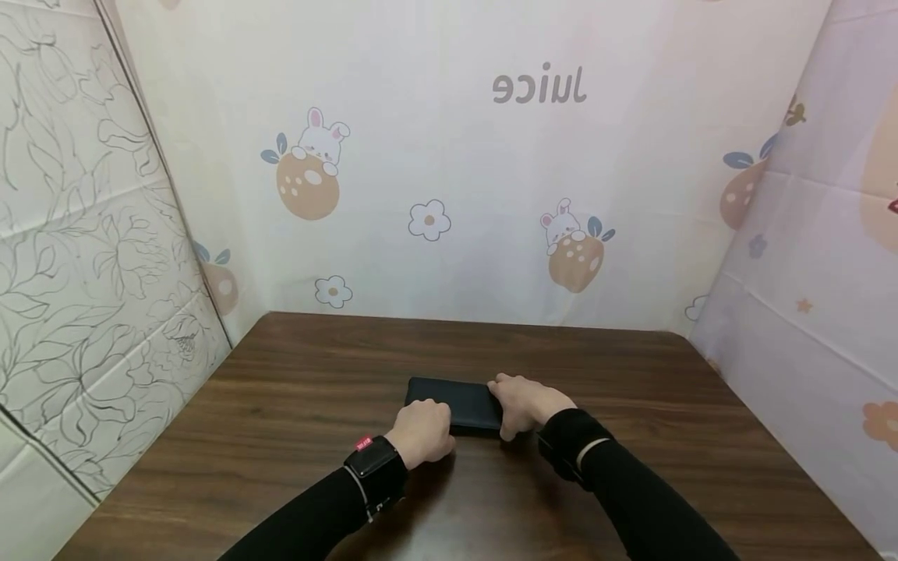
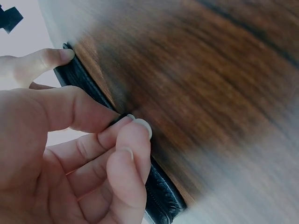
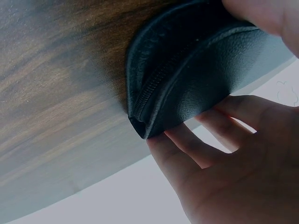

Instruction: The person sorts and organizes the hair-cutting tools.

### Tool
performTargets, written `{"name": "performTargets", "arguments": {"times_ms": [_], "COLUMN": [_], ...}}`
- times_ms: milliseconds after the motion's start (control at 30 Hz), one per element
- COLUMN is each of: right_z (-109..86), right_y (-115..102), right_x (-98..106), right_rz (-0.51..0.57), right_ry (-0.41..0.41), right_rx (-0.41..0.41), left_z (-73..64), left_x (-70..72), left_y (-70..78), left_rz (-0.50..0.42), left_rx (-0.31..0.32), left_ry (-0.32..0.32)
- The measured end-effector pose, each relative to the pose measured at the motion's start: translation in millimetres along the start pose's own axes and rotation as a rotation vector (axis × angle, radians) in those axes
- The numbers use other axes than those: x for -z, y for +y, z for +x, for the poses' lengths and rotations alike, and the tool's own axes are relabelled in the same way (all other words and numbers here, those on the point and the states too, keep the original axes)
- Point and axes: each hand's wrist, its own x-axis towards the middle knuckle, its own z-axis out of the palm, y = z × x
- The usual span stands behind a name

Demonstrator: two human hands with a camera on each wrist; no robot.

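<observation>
A black leather zip wallet [image 1: 468, 405] lies on the brown wooden table, its long side toward me. In the right wrist view, zipper teeth [image 3: 152, 88] run along its edge toward a rounded corner. My left hand [image 1: 423, 432] is at the wallet's near left edge. Its thumb and fingertips pinch a small black zipper pull [image 2: 120, 118], mostly hidden between them. My right hand [image 1: 525, 401] grips the right end of the wallet, the thumb on the near side and the fingers spread along the far side.
The wooden table [image 1: 316, 374] reaches back to a white printed curtain [image 1: 435, 156] with rabbits, fruit and flowers. A line-drawn floral sheet [image 1: 91, 234] hangs along the left side, and another printed sheet [image 1: 807, 273] along the right.
</observation>
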Motion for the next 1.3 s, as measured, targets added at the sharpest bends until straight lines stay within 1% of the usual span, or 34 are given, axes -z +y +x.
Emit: {"name": "performTargets", "arguments": {"times_ms": [267, 533, 800, 1033, 1167, 1300], "right_z": [-1.2, -1.6, 0.4, 0.4, -1.5, -2.8], "right_y": [1.0, 1.1, 4.6, 4.8, 2.8, 2.0], "right_x": [1.7, 0.2, 0.9, 4.3, 3.1, 1.9], "right_rz": [0.026, 0.049, 0.044, 0.044, 0.058, 0.057], "right_ry": [0.01, 0.0, 0.001, 0.011, 0.008, 0.012], "right_rx": [0.001, -0.003, -0.019, -0.004, -0.014, -0.017], "left_z": [-0.1, 0.0, 3.1, 2.3, -0.7, -0.2], "left_x": [1.9, -2.3, -2.6, 1.3, 0.1, -2.5], "left_y": [1.4, 1.7, 2.6, 1.2, 0.8, 0.5], "left_rz": [0.004, -0.002, 0.002, -0.006, 0.002, 0.006], "left_rx": [0.009, 0.033, 0.014, 0.023, 0.016, 0.02], "left_ry": [0.0, -0.014, 0.018, 0.021, 0.021, 0.023]}}
